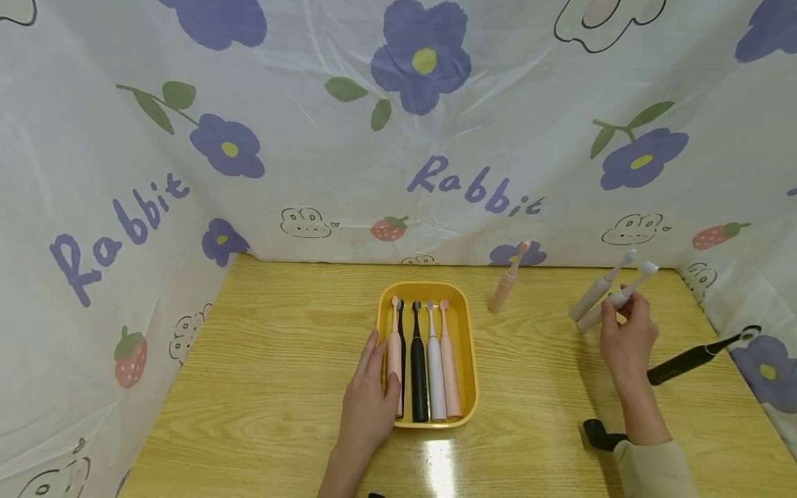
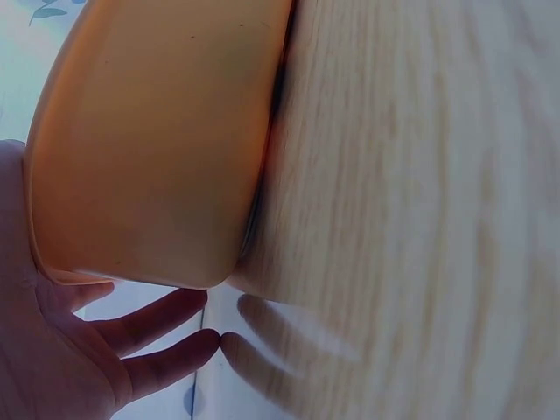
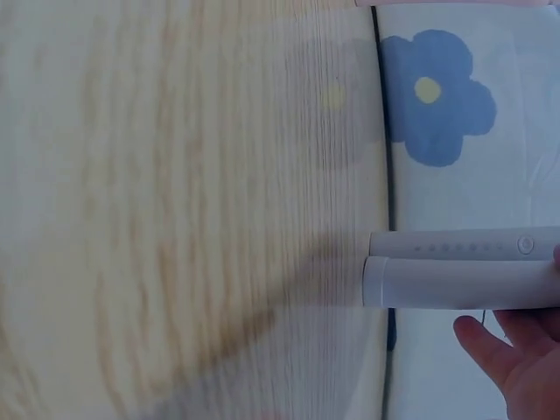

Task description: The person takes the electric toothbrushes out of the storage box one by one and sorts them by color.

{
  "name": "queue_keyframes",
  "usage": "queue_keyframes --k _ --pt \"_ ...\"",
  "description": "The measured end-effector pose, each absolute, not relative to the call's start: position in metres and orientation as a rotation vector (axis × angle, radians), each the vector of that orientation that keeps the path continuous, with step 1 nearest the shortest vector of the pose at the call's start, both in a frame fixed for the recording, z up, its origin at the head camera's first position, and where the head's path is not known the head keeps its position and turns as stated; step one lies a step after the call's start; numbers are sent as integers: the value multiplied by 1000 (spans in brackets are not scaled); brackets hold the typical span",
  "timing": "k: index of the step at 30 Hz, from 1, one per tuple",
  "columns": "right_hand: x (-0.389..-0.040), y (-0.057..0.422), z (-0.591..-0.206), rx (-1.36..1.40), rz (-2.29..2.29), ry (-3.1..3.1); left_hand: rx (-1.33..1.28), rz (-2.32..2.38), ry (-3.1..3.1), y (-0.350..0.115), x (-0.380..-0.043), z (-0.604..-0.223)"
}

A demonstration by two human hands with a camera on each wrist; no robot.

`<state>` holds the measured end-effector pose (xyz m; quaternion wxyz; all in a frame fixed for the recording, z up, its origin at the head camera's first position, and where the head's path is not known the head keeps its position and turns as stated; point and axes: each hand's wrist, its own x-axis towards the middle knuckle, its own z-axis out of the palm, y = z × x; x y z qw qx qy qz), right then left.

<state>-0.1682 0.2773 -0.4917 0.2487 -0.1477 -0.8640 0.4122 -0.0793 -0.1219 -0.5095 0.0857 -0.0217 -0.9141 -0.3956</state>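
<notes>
A yellow tray (image 1: 474, 346) holds several electric toothbrushes: a pink one (image 1: 395, 346), a black one (image 1: 419, 373), a white one (image 1: 436, 373), another pink one (image 1: 450, 373) and a partly covered dark one. My left hand (image 1: 369, 398) grips the tray's left wall, thumb over the rim above the pink toothbrush. In the left wrist view the fingers (image 2: 166, 359) reach past the tray's outer corner. At the right, my right hand (image 1: 630, 335) holds a white electric toothbrush (image 1: 599, 317) by its handle. It is upright, close beside another white toothbrush (image 1: 588, 299).
A pink toothbrush (image 1: 503, 290) stands on the wooden table (image 1: 268, 373) right of the tray, near the back edge. A black toothbrush (image 1: 681, 363) stands to the right of my right hand. A printed cloth (image 1: 299, 152) rises behind the table and along its sides.
</notes>
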Motion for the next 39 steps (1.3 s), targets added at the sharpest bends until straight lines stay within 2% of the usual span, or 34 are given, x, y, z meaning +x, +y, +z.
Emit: queue_keyframes --k 9,30,39 --pt "-170 281 -492 -474 1339 -2316 -55 -1163 -2735 -121 -79 -506" --pt "-170 276 -490 -497 1420 -2252 -46 -1160 -2748 -120 -79 -507" --pt "-166 262 -465 -273 1145 -1845 -53 -1167 -2738 -120 -79 -507"
